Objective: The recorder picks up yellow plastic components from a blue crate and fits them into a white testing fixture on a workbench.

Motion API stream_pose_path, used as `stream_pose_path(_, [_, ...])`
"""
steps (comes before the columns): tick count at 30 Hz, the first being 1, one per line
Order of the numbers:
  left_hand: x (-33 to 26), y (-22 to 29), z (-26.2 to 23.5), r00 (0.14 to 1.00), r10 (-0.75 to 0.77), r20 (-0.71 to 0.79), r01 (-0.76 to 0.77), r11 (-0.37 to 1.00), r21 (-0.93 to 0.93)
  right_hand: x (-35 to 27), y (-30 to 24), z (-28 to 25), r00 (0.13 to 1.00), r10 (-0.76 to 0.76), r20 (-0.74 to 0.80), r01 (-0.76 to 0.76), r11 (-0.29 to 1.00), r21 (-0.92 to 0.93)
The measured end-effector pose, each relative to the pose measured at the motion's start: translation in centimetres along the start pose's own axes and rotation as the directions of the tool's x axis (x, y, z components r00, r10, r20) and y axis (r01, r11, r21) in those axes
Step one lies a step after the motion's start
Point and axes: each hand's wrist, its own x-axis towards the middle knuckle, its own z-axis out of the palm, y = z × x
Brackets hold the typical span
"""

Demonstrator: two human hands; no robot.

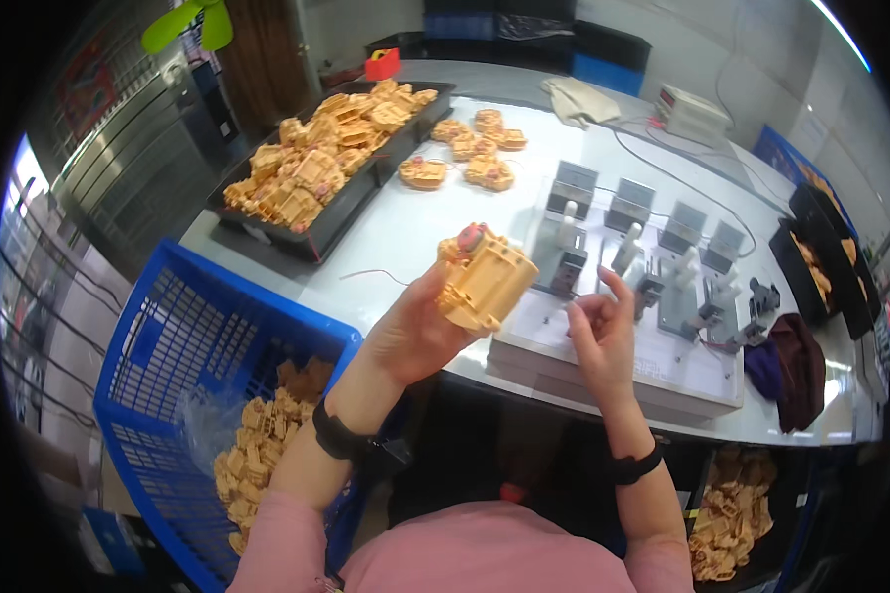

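Observation:
My left hand (pixel 413 331) is closed around a yellow-orange plastic housing (pixel 494 285), lifted above the table's near side. A round red part (pixel 472 237) sits at the housing's upper end, and a thin red wire (pixel 371 272) trails off to the left of the hand. My right hand (pixel 608 351) hovers over the front of a white test fixture (pixel 613 383), index finger raised and thumb apart, with nothing visible between them. Closest to it on the fixture are grey metal stations with white-handled toggle clamps (pixel 628 247).
A black tray (pixel 331 212) heaped with similar housings stands back left; several loose housings (pixel 475 146) lie beside it. Blue crate (pixel 143 420) with housings is at my left, black bin (pixel 791 524) at lower right. Dark cloth (pixel 799 371), beige cloth (pixel 578 101) and a box-shaped instrument (pixel 692 114) also lie around.

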Motion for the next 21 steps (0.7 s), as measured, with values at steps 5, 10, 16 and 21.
stream_pose_path(5, [1.4,-0.1,-1.1,0.983,-0.142,-0.116,0.12,0.976,-0.179,0.2,-0.6,0.3,1.0,-0.009,-0.026,0.009,1.0,0.018])
stream_pose_path(10, [2.0,0.0,-1.4,0.963,0.012,-0.27,-0.017,1.0,-0.015,0.3,-0.3,0.1,0.998,-0.028,-0.057,0.029,0.999,0.014])
stream_pose_path(16, [3.1,0.6,-2.1,0.899,-0.017,-0.438,-0.042,0.991,-0.124,0.5,-0.3,0.2,0.99,-0.105,-0.094,0.092,0.987,-0.132])
stream_pose_path(21, [3.9,1.0,-2.3,0.918,-0.117,-0.378,0.046,0.98,-0.193,0.4,-0.8,0.0,0.993,-0.113,-0.035,0.104,0.973,-0.205])
